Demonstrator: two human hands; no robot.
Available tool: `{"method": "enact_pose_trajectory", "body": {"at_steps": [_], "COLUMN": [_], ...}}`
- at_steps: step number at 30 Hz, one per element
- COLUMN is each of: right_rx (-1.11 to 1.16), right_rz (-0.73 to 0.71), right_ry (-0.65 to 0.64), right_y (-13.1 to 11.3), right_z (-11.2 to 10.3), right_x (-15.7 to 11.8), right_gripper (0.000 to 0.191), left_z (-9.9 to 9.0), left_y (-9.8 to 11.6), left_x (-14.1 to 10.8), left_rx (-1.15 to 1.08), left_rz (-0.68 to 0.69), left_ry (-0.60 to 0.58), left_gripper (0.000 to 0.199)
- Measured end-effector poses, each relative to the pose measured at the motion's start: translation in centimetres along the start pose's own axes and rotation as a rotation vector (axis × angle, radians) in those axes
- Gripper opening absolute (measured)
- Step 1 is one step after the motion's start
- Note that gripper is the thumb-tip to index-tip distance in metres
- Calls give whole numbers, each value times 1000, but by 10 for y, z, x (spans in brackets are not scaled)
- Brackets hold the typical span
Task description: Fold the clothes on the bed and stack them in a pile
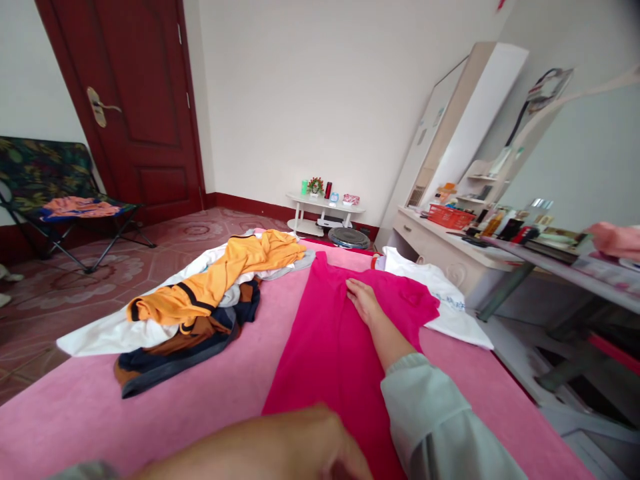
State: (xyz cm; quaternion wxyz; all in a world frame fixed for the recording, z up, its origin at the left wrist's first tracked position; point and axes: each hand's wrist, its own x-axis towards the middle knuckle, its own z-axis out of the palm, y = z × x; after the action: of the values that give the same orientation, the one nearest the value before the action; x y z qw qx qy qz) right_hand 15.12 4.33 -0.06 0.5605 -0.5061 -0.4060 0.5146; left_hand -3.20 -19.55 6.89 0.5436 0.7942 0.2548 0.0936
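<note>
A bright magenta garment (313,333), a shirt or a dress, lies spread on the pink bed cover (500,407), with a crease line running down its middle. My right hand (364,301) rests on its upper part, fingers stretched out and their tips touching the cloth near that crease. Low in the picture, my left hand (325,443) is over the lower part of the same garment. Its fingers are curled at the cloth, though the bottom edge cuts off the tips. Partly under the magenta garment, at the right, is a white printed T-shirt (450,303).
A heap to the left holds an orange garment (215,277), a white one (100,337) and a navy-and-brown one (190,357). Beyond the bed stands a low white table (325,202). A dressing table (425,237) lies right, a folding chair (45,173) left.
</note>
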Motion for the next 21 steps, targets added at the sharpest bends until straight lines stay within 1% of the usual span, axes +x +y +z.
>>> {"method": "enact_pose_trajectory", "body": {"at_steps": [1, 2, 4, 5, 6, 7, 9, 10, 12, 13, 14, 16, 18, 19, 21], "right_rx": [-1, -4, -11, -18, -32, -51, -108, -146, -207, -237, -281, -428, -637, -733, -852], "right_rz": [-2, -3, -9, -16, -24, -32, -41, -42, -38, -53, -96, -241, -373, -403, -410], "right_ry": [1, 2, 17, 25, 27, 19, -26, -48, -68, -56, -28, 48, 135, 173, 242], "right_y": [1, 3, 5, 6, 7, 8, 10, 10, 11, 12, 12, 14, 16, 17, 17], "right_z": [0, -1, -1, -1, -2, -2, -2, -2, -1, -1, -1, 0, 0, 0, 0], "right_x": [2, 4, 8, 10, 12, 14, 17, 17, 17, 15, 13, 6, -2, -5, -10], "right_gripper": [20, 25, 40, 49, 55, 59, 60, 57, 53, 51, 51, 54, 60, 61, 57], "left_z": [-12, -25, -50, -60, -68, -74, -80, -80, -78, -77, -76, -76, -76, -76, -76], "left_y": [0, -3, -18, -30, -43, -56, -80, -88, -98, -100, -101, -100, -99, -99, -100], "left_x": [9, 19, 43, 55, 66, 75, 86, 88, 89, 89, 88, 87, 87, 87, 87], "left_rx": [74, 176, 454, 571, 657, 718, 793, 817, 848, 857, 861, 865, 867, 867, 865], "left_rz": [-20, -51, -93, -131, -169, -202, -253, -265, -269, -265, -260, -253, -253, -252, -248], "left_ry": [85, 207, 565, 670, 731, 740, 700, 677, 661, 659, 657, 652, 653, 656, 664], "left_gripper": [33, 33, 36, 42, 47, 52, 57, 58, 59, 59, 60, 60, 60, 60, 61]}}
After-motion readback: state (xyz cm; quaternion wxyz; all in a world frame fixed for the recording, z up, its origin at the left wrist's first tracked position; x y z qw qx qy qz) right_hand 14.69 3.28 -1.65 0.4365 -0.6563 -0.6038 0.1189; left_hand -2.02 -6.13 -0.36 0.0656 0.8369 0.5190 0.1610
